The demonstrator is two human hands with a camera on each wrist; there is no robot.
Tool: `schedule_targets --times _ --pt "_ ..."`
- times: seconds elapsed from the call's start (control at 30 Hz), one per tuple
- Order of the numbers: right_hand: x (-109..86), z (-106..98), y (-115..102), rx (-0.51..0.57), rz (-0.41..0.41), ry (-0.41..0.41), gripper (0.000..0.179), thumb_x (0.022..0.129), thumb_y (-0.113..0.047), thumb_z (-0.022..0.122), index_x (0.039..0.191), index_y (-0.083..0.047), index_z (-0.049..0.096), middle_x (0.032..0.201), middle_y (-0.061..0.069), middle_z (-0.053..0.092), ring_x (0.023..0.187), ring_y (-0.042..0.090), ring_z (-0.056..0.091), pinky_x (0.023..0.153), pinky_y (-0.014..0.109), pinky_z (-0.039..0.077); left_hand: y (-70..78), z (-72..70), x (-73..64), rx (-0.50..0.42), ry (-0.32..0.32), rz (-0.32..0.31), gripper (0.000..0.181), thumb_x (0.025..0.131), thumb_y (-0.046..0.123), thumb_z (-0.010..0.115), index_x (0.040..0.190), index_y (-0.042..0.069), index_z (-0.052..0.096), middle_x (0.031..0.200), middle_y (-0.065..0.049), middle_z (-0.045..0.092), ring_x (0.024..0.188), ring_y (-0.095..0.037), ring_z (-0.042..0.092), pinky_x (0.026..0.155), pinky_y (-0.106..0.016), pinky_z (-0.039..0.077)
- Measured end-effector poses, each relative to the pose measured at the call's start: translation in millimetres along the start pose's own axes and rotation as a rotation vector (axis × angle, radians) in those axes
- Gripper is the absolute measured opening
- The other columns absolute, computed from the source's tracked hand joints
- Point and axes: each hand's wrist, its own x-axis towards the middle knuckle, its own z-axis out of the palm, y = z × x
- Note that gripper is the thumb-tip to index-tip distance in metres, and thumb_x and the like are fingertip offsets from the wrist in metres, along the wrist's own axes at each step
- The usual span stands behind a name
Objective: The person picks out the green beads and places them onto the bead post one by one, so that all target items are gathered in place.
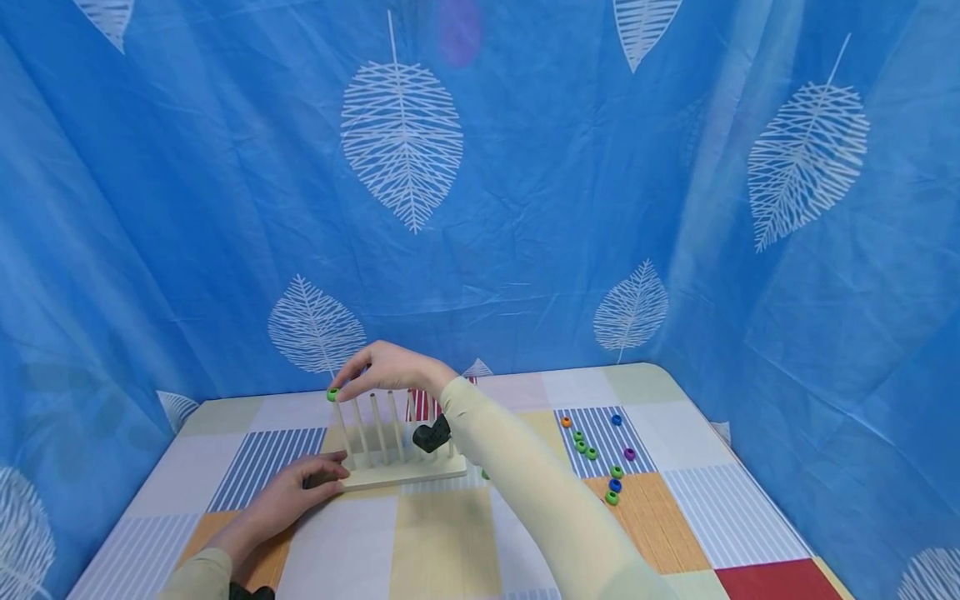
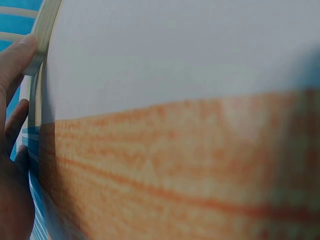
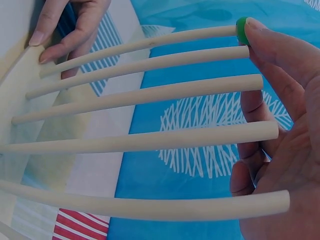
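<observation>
R hand (image 1: 397,367) nr bench's far edge, L of ctr: thumb + finger clamped on green bead (image 1: 332,395) at tip of rack's L end peg (image 1: 342,429). Side-on pinch prob. leaves bead's hole clear to line up w/ peg; how far threaded, can't tell.

L hand (image 1: 292,493) clamped on L end of wooden base (image 1: 408,475), thumb at front, prob. to stop rack tipping or sliding. Base set approx. parallel to bench's far edge, pegs upright.

Holder-wise: rack = row of pegs in one base, green bead at top of end peg. Loose beads (orange (image 1: 566,422), purple (image 1: 630,454), blue (image 1: 617,420), more green (image 1: 612,498)) scattered on bench (image 1: 345,546) twd R edge, prob. within R hand's reach. Another green bit (image 1: 486,474) just beside base's R end, part-hidden by R sleeve (image 1: 540,492).
</observation>
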Motion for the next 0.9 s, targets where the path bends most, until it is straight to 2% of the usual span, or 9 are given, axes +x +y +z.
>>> schedule_targets --times 0.37,0.63,0.9 --pt "1.4 1.6 1.6 0.008 0.009 -0.005 0.026 0.094 -0.028 0.076 0.119 -0.019 0.077 0.113 -0.013 0.069 0.104 0.005 0.062 0.086 0.024 0.053 2.6 -0.3 -2.1 0.0 -0.005 0.007 0.015 0.096 0.03 0.073 0.108 0.021 0.076 0.147 -0.016 0.056 0.14 -0.045 0.043 0.112 -0.07 0.03" --pt "-1.1 -1.7 0.6 0.014 0.005 0.001 0.03 0.094 -0.03 0.076 0.122 -0.019 0.076 0.116 -0.015 0.068 0.105 0.006 0.061 0.094 0.035 0.055 -0.5 0.0 -0.3 -0.025 -0.004 0.008 0.015 0.096 0.031 0.074 0.107 0.022 0.075 0.147 -0.015 0.056 0.141 -0.044 0.042 0.113 -0.07 0.028" --pt "-16.9 -20.6 -8.4 -0.001 -0.056 0.034 0.03 0.096 -0.031 0.075 0.123 -0.02 0.076 0.122 -0.016 0.066 0.111 0.01 0.06 0.089 0.026 0.053 -0.4 1.3 -0.9 -0.009 0.017 0.001 0.013 0.095 0.032 0.075 0.105 0.024 0.075 0.146 -0.013 0.057 0.141 -0.043 0.043 0.113 -0.068 0.029"
